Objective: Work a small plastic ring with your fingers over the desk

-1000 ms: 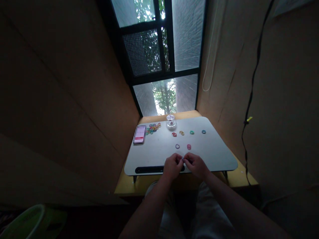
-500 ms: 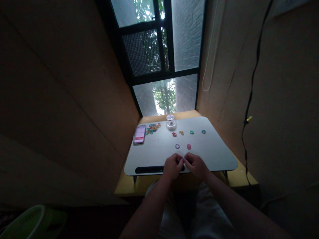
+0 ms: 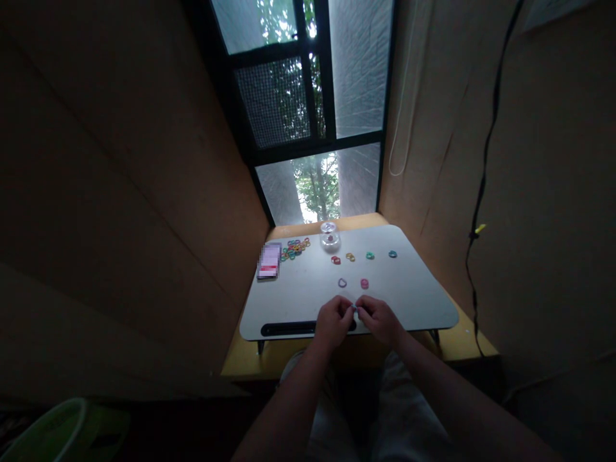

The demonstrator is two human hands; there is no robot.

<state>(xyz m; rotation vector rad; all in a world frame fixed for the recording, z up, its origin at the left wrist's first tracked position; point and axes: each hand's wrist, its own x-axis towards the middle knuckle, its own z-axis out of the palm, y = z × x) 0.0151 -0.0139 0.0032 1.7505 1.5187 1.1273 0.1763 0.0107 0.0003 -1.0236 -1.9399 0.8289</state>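
Note:
Near the front edge of the white lap table [image 3: 298, 298], my left hand [image 3: 335, 317] and my right hand [image 3: 378, 319] meet fingertip to fingertip. Both are closed in a pinch on a small light-blue elastic band [image 3: 355, 308], mostly hidden by the fingers. Just beyond them lie a purple band [image 3: 342, 282] and a pink band pile [image 3: 364, 283]. Farther back runs a row of small band groups: red [image 3: 335, 260], yellow [image 3: 350, 256], green [image 3: 370, 255] and blue [image 3: 393, 254].
A mixed heap of coloured bands [image 3: 296, 249] sits at the back left beside a phone [image 3: 269, 260]. A clear round jar [image 3: 330, 239] stands at the back middle. A black slot [image 3: 289, 328] runs along the front edge. A green bin [image 3: 62, 427] is on the floor, lower left.
Slightly more of the light-blue band shows between my fingertips. Otherwise my hands and the bands on the table keep their places.

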